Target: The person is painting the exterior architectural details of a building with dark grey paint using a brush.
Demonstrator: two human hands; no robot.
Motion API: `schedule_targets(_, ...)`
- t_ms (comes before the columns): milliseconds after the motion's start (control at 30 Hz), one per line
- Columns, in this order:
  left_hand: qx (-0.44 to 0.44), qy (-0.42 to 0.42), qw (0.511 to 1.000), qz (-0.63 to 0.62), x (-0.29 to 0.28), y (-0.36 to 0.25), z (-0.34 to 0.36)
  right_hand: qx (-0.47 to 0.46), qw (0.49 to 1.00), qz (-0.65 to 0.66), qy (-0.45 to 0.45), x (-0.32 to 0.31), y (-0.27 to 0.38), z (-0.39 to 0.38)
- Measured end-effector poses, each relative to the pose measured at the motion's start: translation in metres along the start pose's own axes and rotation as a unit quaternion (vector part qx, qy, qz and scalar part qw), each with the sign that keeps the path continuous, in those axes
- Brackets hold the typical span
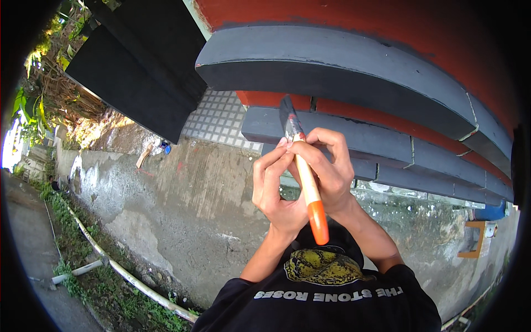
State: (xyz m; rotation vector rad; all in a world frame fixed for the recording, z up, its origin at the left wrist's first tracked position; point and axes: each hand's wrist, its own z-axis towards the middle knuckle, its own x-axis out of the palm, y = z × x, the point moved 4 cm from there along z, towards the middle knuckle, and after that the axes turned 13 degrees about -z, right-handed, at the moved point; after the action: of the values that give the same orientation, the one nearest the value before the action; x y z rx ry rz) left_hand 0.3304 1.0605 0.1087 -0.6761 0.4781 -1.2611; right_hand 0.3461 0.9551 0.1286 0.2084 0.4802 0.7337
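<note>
Both my hands are raised in front of my chest around a paintbrush point(307, 180). Its pale wooden handle ends in an orange tip that points back toward me, and its dark bristles point away. The fingertips of my left hand point(276, 185) pinch at the paint-smeared metal band. My right hand point(330, 169) is closed on the handle beside them, its thumb and fingers near the same band. Beyond the bristles run grey-painted ledges point(326, 50) with red wall point(343, 14) between them. In this view the bristles overlap the lower ledge; whether they touch it I cannot tell.
A black gate panel point(138, 61) stands at the far left, by a tiled floor patch point(215, 119). On the concrete ground lie a small wooden piece point(145, 155) and a blue-lidded container point(166, 148). At right is an orange-brown frame point(472, 239). A pale pipe point(133, 282) crosses the weeds.
</note>
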Motion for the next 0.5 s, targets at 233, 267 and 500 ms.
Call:
schedule_targets(233,0.01,-0.074,0.989,-0.131,-0.007,0.021,-0.008,-0.027,0.998,-0.012,-0.049,0.006,-0.03,0.007)
schedule_targets(267,0.005,-0.089,0.986,-0.143,-0.005,0.025,-0.006,-0.028,0.997,-0.034,-0.069,-0.002,-0.035,0.005)
schedule_targets(500,-0.055,0.053,0.994,0.079,0.007,0.077,0.012,0.068,0.934,-0.279,-0.213,-0.122,-0.073,-0.034)
